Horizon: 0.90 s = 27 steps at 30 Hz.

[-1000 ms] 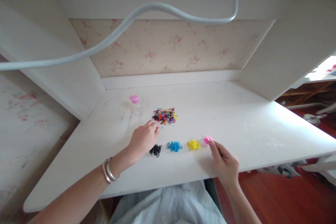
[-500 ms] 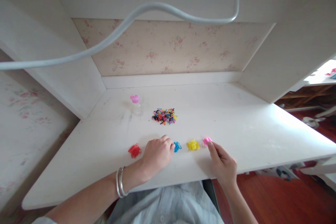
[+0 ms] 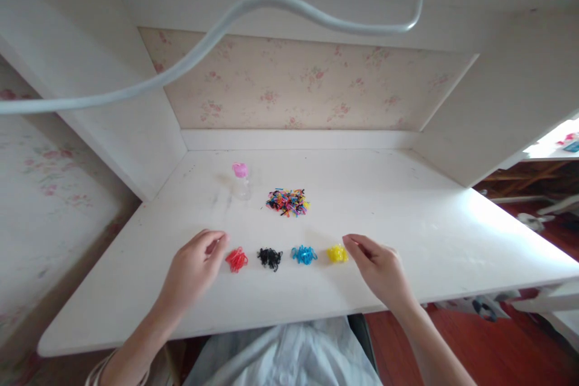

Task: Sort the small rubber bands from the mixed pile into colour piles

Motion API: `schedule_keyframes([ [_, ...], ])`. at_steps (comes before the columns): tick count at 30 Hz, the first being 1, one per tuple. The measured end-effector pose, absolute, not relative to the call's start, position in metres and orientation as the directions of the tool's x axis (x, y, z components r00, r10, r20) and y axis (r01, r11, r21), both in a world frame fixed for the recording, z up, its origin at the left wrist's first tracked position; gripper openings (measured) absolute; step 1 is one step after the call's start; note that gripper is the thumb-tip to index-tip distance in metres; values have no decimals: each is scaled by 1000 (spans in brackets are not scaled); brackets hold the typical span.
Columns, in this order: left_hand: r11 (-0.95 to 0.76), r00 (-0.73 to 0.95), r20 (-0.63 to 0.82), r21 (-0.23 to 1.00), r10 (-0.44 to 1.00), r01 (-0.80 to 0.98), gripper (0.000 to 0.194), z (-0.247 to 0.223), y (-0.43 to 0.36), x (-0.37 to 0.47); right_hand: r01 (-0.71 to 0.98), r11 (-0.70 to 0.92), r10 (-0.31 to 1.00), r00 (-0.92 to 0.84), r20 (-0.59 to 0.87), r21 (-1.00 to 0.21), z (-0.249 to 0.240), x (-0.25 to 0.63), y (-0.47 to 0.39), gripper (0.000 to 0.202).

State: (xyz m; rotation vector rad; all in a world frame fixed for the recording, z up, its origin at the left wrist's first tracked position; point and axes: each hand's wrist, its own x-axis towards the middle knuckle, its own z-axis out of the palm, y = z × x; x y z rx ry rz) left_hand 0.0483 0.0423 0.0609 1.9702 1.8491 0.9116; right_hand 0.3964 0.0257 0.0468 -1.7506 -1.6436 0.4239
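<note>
My left hand [image 3: 196, 262] hovers just left of a small pile of red rubber bands [image 3: 237, 259], thumb and fingertips pinched together. Whatever the pinch holds, if anything, is too small to make out. Beside the yellow rubber bands [image 3: 337, 254] is my right hand [image 3: 380, 265], also closed in a pinch whose contents I cannot see. Between the hands lie black rubber bands [image 3: 270, 258] and blue rubber bands [image 3: 304, 254], in a row with the red and yellow. The pink pile is hidden, apparently behind my right hand. Farther back sits a mixed multicoloured heap of bands [image 3: 288, 202].
A clear container with a pink top [image 3: 240, 170] stands at the back left of the white desk [image 3: 362, 181]. Side panels and a papered back wall enclose the desk. A white cable [image 3: 271, 0] crosses overhead, close to the camera.
My left hand has moved left from over the black bands to beside the red pile, uncovering the black and blue piles. My right hand has shifted slightly left, from the pink bands toward the yellow.
</note>
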Motion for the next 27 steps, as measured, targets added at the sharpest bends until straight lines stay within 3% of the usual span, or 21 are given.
schedule_keyframes([
  [4,51,-218,186,639,958,768,34,33,28,8,892,195,979,-155,130,-408,72,366,56,34],
  [8,118,-289,141,684,947,720,37,15,18,-7,966,243,970,-245,-10,-93,71,340,92,33],
  [11,124,-312,134,719,941,684,37,11,17,-8,963,266,962,-263,-77,37,63,328,113,35],
  [18,39,-240,173,731,955,682,33,11,19,-8,953,291,955,-283,-93,85,51,324,131,34],
  [27,19,-206,176,716,963,698,31,12,18,-7,975,220,975,-220,-13,-15,56,334,129,39],
])
